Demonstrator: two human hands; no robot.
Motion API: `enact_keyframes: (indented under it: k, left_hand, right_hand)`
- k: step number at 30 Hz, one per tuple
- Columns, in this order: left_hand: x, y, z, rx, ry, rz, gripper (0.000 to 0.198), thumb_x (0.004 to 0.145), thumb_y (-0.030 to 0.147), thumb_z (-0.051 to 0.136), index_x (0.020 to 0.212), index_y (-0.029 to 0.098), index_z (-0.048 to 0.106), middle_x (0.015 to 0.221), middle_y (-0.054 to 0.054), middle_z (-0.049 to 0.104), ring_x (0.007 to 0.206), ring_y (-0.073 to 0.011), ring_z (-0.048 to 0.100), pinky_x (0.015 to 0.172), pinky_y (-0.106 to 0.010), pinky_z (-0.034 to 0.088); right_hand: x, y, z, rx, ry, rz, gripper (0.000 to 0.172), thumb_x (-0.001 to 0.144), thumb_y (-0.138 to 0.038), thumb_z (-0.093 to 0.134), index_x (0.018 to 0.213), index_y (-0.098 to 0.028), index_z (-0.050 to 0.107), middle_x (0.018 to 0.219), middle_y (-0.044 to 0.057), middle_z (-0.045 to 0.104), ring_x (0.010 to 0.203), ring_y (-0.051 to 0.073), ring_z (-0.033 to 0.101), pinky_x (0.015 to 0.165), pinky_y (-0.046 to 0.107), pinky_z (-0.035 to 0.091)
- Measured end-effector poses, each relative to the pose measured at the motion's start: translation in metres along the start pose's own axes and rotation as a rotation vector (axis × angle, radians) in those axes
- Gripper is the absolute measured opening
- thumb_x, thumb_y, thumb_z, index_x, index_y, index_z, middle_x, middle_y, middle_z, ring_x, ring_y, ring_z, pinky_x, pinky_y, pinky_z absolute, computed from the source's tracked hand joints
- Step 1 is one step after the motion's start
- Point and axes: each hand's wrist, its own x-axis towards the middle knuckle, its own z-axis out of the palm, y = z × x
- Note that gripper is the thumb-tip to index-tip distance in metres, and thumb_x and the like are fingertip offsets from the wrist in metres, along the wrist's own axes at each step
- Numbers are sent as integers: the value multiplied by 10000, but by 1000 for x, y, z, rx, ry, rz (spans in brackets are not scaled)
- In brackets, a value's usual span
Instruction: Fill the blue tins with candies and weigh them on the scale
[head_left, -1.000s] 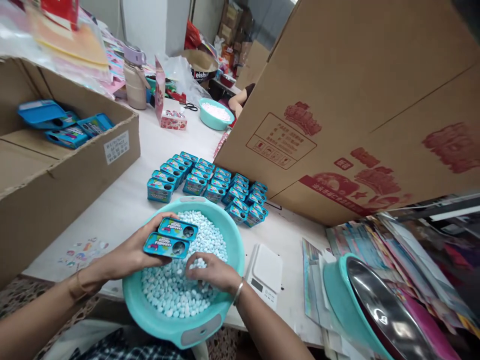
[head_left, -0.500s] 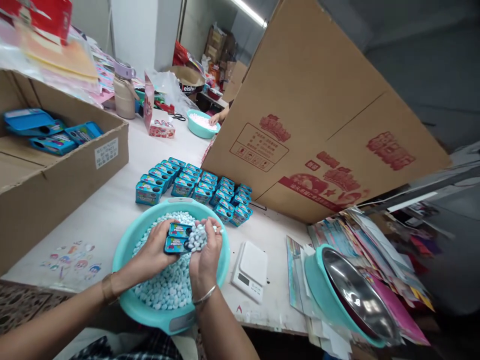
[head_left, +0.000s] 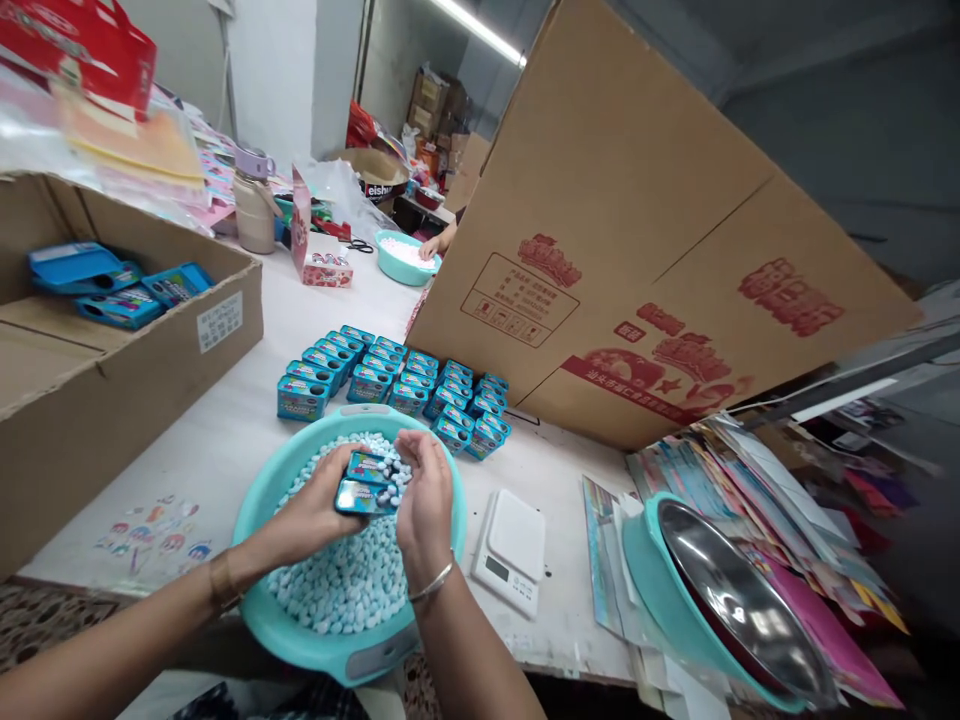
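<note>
Two small blue candy boxes (head_left: 361, 497) lie side by side in my left hand (head_left: 313, 503), which is closed around them above the basin. Pale blue and white candies (head_left: 395, 478) are heaped at the boxes' right ends, around their dark openings. Cupped against that heap is my right hand (head_left: 427, 497), its fingers together; the inside of the palm is partly hidden. Beneath both hands stands a turquoise basin (head_left: 250, 590) full of the same loose candies. Just beyond its rim, several rows of matching blue boxes (head_left: 409, 392) stand on the table.
A white digital scale (head_left: 512, 545) lies right of the basin. An open carton (head_left: 142, 370) with blue boxes stands at left. One big cardboard box (head_left: 600, 250) leans behind. A metal bowl (head_left: 742, 600) rests in a tilted turquoise tub at right. Another person's hand (head_left: 431, 248) reaches into a far basin.
My right hand has tipped toward the boxes, and its fingers have straightened. Fewer candies show in the heap at the openings. The whole view has shifted slightly.
</note>
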Motion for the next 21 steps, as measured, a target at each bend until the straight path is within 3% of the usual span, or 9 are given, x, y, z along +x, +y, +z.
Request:
enact_keyframes:
  k: [4,9,14,18,21]
  left_hand:
    - [-1,13,0,-146,-88,-119,850,615,287,880,1415,264,593,1303,-78,790,1204,-380,751,1078,-523,613]
    - [-3,22,-6,-139,-158,-110,905,647,327,916,1475,241,562,1437,-139,744,1264,-387,732,1127,-528,597]
    - [-6,20,-12,-99,-204,-25,844,685,286,899,1470,296,587,1436,-94,750,1275,-372,741,1134,-508,607]
    - [-9,18,-13,-70,-200,-28,813,690,275,898,1449,307,607,1377,-74,774,1255,-371,754,1130,-512,619]
    - [-12,15,-22,-114,-251,-87,874,680,254,909,1493,298,589,1394,-85,780,1243,-374,769,1121,-510,627]
  right_hand:
    - [0,0,-1,-24,-28,34,440,768,-657,894,824,-230,805,888,41,817,956,240,740,1006,400,592]
    - [-1,-2,-5,-56,-37,32,473,826,-697,851,822,-225,813,915,50,835,940,235,745,963,384,600]
    - [-8,-3,-7,-117,-94,47,471,941,-684,766,832,-229,820,884,40,821,894,231,737,904,374,609]
    - [-16,1,-5,-152,-80,4,490,966,-709,730,861,-237,815,947,42,829,962,239,740,975,387,595]
    - [-15,0,-8,-134,-115,51,534,968,-752,702,901,-239,831,1006,51,838,1005,244,745,1012,402,580]
